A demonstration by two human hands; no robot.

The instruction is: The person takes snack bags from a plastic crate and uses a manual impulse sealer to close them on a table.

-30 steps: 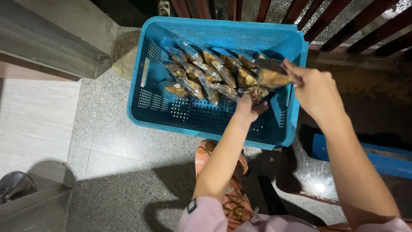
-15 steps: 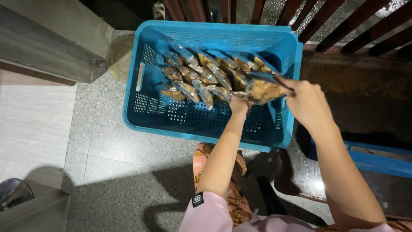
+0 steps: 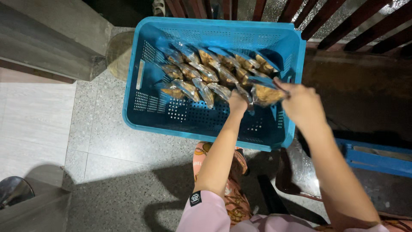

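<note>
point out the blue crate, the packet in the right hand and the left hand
blue crate [image 3: 206, 129], head view, front wall
packet [image 3: 267, 93], head view, its filled lower half
left hand [image 3: 238, 103], head view, back of the hand

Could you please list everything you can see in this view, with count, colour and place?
crate: one, blue perforated plastic, on the speckled floor, centre.
snack bags: many, too overlapped to count, clear with golden-brown contents, in rows inside the crate.
held bag: one, clear with brown contents, at the crate's right side.
railing: dark red bars, top right.
second crate: one, blue, partly seen at right edge.
metal object: one, shiny, bottom left.
left hand: on the bags in the crate, pink sleeve at the upper arm.
right hand: gripping the held bag.
</note>
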